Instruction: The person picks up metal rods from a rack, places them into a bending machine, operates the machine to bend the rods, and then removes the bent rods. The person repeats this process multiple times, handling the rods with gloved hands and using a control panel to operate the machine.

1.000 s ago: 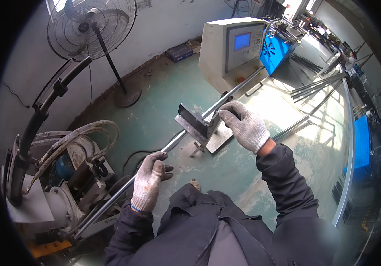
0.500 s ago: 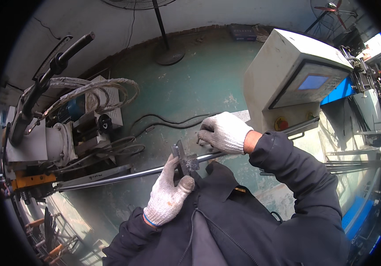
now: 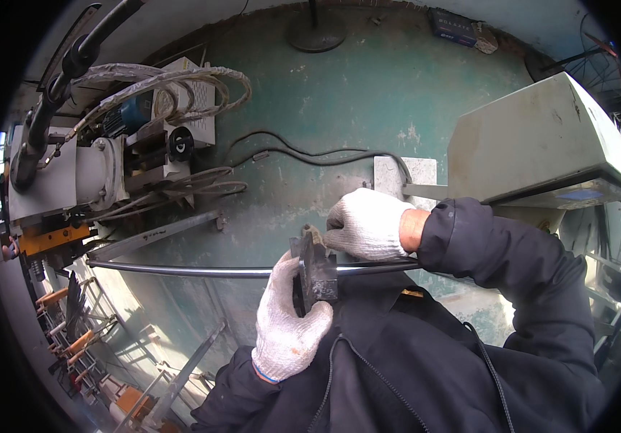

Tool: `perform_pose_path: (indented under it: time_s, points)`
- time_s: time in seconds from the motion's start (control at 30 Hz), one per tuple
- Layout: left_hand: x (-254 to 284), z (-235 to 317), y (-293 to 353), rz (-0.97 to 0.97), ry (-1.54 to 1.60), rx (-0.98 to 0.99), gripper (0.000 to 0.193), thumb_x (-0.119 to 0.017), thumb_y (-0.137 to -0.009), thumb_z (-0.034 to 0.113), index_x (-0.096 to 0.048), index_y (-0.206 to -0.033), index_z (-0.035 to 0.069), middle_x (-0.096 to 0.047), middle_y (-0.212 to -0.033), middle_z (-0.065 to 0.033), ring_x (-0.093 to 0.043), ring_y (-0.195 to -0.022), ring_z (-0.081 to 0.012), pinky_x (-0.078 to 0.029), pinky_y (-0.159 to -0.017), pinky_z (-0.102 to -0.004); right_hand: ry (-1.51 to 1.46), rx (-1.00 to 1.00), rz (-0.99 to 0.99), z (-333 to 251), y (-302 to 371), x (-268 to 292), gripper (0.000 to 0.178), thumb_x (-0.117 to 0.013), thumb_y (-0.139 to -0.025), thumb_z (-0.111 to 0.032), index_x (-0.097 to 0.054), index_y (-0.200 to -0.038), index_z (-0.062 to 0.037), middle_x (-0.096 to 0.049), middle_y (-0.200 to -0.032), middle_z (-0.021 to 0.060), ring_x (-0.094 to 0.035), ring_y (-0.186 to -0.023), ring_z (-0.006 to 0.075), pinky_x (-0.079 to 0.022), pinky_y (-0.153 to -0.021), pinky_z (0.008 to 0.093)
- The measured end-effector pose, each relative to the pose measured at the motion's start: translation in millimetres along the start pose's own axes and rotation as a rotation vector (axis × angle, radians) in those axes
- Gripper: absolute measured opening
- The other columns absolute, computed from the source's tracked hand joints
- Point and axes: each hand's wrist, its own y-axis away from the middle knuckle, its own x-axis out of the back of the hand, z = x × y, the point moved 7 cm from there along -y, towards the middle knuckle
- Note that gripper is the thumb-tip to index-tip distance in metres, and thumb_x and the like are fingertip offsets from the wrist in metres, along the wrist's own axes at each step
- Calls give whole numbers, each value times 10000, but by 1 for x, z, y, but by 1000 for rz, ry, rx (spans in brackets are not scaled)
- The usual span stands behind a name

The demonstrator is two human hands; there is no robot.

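Note:
A dark metal block with an upright plate [image 3: 318, 270] sits in front of my chest. My left hand [image 3: 290, 328], in a white knit glove, grips it from the left, with the thumb at its lower edge. My right hand [image 3: 370, 222], gloved the same way, is closed at the block's upper right. Its fingertips meet the top of the plate, and what they pinch is hidden. A long shiny metal rod [image 3: 188, 271] runs across in front of me, level with the block; whether it passes through or behind the block I cannot tell.
At the left stands a machine [image 3: 43, 173] with hoses and a blue motor [image 3: 128, 115]. A beige control cabinet [image 3: 520, 144] is at the right. Black cables [image 3: 303, 155] cross the green floor [image 3: 339, 86]. A fan base [image 3: 315, 35] and a dark box [image 3: 453, 27] are far off.
The view has shifted, with the cabinet now further right and the rod more level. My right hand has come closer to the top of the metal block; my left hand keeps its grip.

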Motion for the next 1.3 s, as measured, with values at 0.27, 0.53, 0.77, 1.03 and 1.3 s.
perform_pose_path:
  time_s: [0.27,0.53,0.77,1.03,1.3]
  points:
    - [5,10,-6,46,-149,-150,610,-736,-834,-5,-621,-1431,-54,-686,-1403,-236,-725,-1241,-350,-562,-1095,-395,205,-34,-168,-12,-21,-4,361,-711,-999,-326,-858,-1003,4,-796,-946,282,-787,-920,483,-626,-860,536]
    - [5,10,-10,65,-215,-252,615,-748,-803,20,-633,-1402,-58,-697,-1343,-266,-744,-1165,-424,-578,-1061,-422,282,-25,-239,-26,-27,-13,335,-737,-958,-287,-855,-984,26,-812,-967,283,-807,-960,478,-640,-875,524]
    - [8,10,-13,20,-196,-219,608,-762,-787,54,-637,-1370,-67,-697,-1290,-264,-732,-1130,-436,-587,-1043,-444,402,-106,-217,-54,44,10,243,-742,-949,-199,-855,-1036,-2,-832,-1022,270,-827,-972,458,-654,-859,520]
    - [9,7,-13,-10,-174,-97,646,-775,-776,64,-616,-1389,-61,-701,-1207,-203,-717,-1067,-337,-581,-1013,-406,585,60,-80,-52,70,14,171,-654,-982,-180,-687,-957,-13,-765,-776,206,-791,-731,419,-621,-682,525]
    - [7,4,-15,4,-109,-95,614,-719,-743,20,-630,-1346,-50,-701,-1146,-151,-672,-996,-232,-566,-963,-351,342,229,48,18,62,1,196,-686,-1020,-241,-714,-1013,-47,-734,-775,218,-764,-767,454,-595,-720,570]
